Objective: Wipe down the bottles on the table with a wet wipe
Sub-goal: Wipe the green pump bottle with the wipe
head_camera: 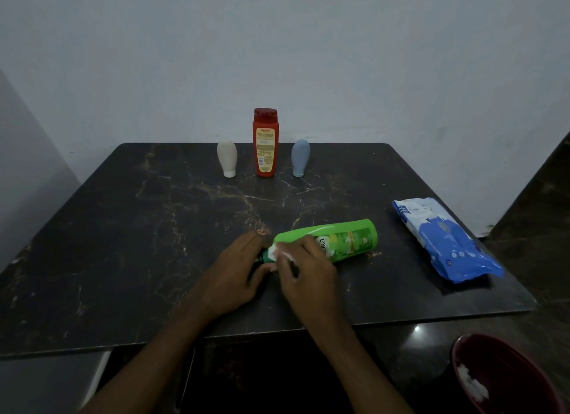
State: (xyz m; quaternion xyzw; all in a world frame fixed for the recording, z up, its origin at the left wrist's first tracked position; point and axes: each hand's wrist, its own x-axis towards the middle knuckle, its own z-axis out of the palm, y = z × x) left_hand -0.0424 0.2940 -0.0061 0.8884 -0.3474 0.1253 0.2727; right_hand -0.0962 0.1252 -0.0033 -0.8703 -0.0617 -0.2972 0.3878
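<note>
Here, the grip of the right hand (308, 268) pinches a bunched white wet wipe (279, 254) against the neck of the green bottle (345, 239), seemingly to rub the shoulder just beside the cap. The left hand (234, 274) curls round the cap end, probably to stop the bottle rolling; in this dim light the cap itself is hard to make out. The bottle lies on its side on the near middle of the tabletop (154, 228), base pointing far right, which puts its whole length within the wipe's reach. The wipes pack (444, 237) lies to the right, handy for a fresh sheet. At the far edge stand a white bottle (227, 158), a red bottle (265, 145) and a blue-grey bottle (300, 158), likely awaiting their turn. A dark red bin (509, 367) sits near right, below the tabletop, with white wads in it.
</note>
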